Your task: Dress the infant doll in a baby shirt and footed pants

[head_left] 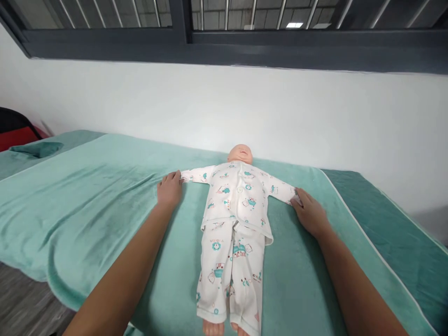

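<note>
Working through the head camera from a distance, I see a baby doll lying face up on a light green blanket, between my two hands. It wears a white printed shirt and matching trousers. Its long axis runs straight away from me: bare feet at the bottom of the view, head close to the white wall.

The key relation runs crosswise. The sleeves stretch out to either side, and each hand meets a cuff, so neither is clearly nearer to the doll. My left hand is at the end of the left-side sleeve, its fingers held close together; I cannot tell whether they pinch the cloth. My right hand, slightly nearer the camera, pinches the cuff of the right-side sleeve between thumb and fingers.

For room, a broad stretch of blanket spreads outward on the left, ending in a rounded edge above the dark floor. On the right, the blanket reaches a pale border, with a darker green cover beyond. I judge space tightest past the head, where the wall rises.
</note>
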A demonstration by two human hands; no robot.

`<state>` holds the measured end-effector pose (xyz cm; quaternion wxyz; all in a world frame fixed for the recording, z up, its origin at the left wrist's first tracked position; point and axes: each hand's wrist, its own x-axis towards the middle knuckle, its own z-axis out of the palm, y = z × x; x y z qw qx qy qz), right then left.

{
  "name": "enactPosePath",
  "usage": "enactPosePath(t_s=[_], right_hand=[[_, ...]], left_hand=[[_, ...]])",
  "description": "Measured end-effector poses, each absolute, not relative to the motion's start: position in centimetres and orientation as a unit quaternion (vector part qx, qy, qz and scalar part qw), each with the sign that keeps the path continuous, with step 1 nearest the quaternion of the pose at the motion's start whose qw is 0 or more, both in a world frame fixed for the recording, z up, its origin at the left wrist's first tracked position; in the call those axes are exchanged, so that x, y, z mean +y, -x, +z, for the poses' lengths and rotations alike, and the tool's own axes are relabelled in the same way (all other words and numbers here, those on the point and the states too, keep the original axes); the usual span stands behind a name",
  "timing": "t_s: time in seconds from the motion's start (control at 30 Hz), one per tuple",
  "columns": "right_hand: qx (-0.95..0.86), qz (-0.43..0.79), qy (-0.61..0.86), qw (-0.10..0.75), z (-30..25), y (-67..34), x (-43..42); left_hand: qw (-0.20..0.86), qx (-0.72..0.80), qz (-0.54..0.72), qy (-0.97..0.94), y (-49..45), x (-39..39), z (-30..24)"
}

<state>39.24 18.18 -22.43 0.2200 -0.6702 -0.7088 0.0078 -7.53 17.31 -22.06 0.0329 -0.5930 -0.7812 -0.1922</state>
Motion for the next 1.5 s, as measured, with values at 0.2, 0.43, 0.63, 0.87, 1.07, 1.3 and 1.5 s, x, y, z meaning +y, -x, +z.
enactPosePath(t_s=[0.2, 0.43, 0.63, 0.87, 1.07, 1.3, 1.5], right_hand=[[-0.693, -0.013, 0.620, 0.367, -20.8, -34.7, 14.9], [-0.774, 0.225, 0.419, 0.418, -21.2, -28.1, 1.8], [-0.782, 0.174, 0.421, 0.426, -22.2, -25.7, -7.3], [-0.833, 0.028, 0.448, 0.323, -20.5, -22.2, -7.6], [-0.824, 0.037, 0.444, 0.350, -18.9, -20.9, -7.9], [-0.805, 0.055, 0.452, 0.379, -19.9, -22.4, -10.0], [-0.730, 0.106, 0.513, 0.438, -20.9, -23.9, -9.9]], left_hand=[[0.007, -0.760, -0.281, 0.586, 6.9, 15.3, -21.9], [-0.128, -0.596, -0.423, 0.670, 1.7, 3.7, -22.2], [-0.249, -0.586, -0.421, 0.646, -2.2, -7.4, -24.0], [-0.218, -0.585, -0.437, 0.648, -4.2, -8.5, -24.4], [-0.272, -0.576, -0.497, 0.589, -4.0, -8.7, -23.1], [-0.270, -0.587, -0.497, 0.579, -3.4, -10.9, -23.3], [-0.290, -0.579, -0.531, 0.547, -3.0, -11.0, -23.9]])
